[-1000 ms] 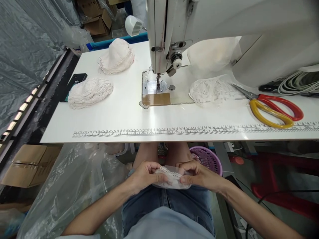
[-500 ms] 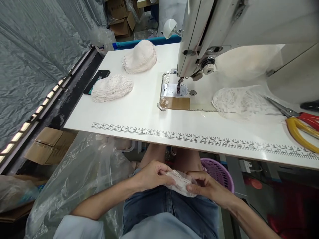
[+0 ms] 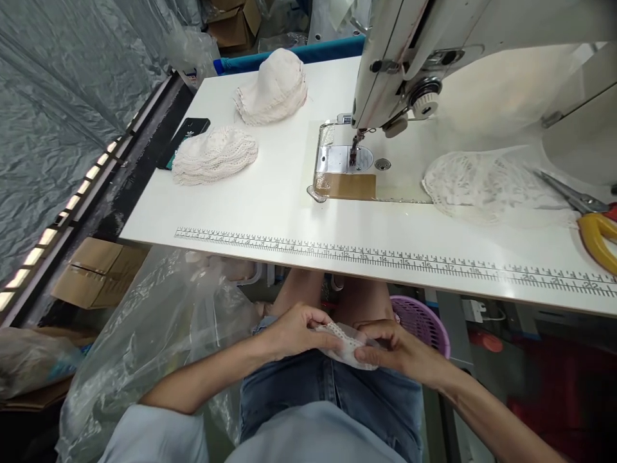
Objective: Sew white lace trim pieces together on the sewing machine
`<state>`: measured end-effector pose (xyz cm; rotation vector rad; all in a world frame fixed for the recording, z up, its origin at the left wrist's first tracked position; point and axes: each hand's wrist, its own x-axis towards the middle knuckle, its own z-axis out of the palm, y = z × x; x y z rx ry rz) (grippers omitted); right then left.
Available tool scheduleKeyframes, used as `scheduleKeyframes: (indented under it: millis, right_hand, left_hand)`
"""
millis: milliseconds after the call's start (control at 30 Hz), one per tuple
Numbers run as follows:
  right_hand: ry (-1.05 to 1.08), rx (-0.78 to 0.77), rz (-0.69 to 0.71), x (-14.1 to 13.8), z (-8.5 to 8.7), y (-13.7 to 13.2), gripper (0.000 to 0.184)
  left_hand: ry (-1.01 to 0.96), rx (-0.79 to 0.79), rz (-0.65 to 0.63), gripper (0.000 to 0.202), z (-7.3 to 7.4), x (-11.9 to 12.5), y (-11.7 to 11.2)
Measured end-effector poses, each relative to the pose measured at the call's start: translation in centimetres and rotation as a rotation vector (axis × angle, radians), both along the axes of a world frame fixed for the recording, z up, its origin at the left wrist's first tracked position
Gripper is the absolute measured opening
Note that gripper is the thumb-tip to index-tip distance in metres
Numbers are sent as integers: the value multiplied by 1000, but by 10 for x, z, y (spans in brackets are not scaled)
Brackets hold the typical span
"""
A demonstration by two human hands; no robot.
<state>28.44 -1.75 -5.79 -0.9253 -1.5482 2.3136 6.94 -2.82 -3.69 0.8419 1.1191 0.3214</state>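
Above my lap, a small piece of white lace fabric (image 3: 348, 346) is stretched between my two hands. My left hand (image 3: 299, 333) pinches its left end between thumb and fingers. At the right end my right hand (image 3: 391, 347) grips it the same way, thumb on top. Part of the fabric is hidden under the fingers. Beyond the table edge stands a sewing machine (image 3: 385, 90), its presser foot (image 3: 354, 154) over the metal needle plate. Another white lace piece (image 3: 486, 180) lies right of the needle, with scissors (image 3: 598, 225) resting partly on it.
Two stacks of pale fabric, a lace stack (image 3: 214, 156) and a cup-shaped stack (image 3: 274, 90), sit on the white table (image 3: 270, 206). A black phone-like item (image 3: 186, 138) lies partly under the lace stack. A purple basket (image 3: 424, 325) and clear plastic sheeting (image 3: 159, 334) are below.
The view has shifted slightly, so the table and machine appear higher. Both hands keep hold of the lace fabric, which is turned a little between the fingers.
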Motion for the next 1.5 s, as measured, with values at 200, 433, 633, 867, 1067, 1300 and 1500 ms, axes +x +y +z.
scheduleKeyframes:
  millis: [200,433,633,867,1067,1300,1500]
  right_hand:
    - [46,9,19,0,-4,3,31]
    - [-6,90,-36,1,-4,2,24]
    - [-80,170,-76,-4,-1,1,26]
    - [-38,86,-131,-5,-1,0,34]
    - [-14,6,-115,-7,0,-2,37]
    - [46,-74,-102,-2,-4,-3,33]
    - [141,-172,7,8,-5,3,29]
  left_hand:
    - [17,-38,-3,33,-2,-9,0]
    - [30,-84,74,28,4,-6,5]
    - [24,-152,152,30,5,-4,3]
    - [-34,-152,160,35,5,-10,0]
    - [-94,-146,63,37,1,-5,0]
    - [-46,-20,1,24,4,-1,3]
    - [-157,-68,-32,18,8,0,7]
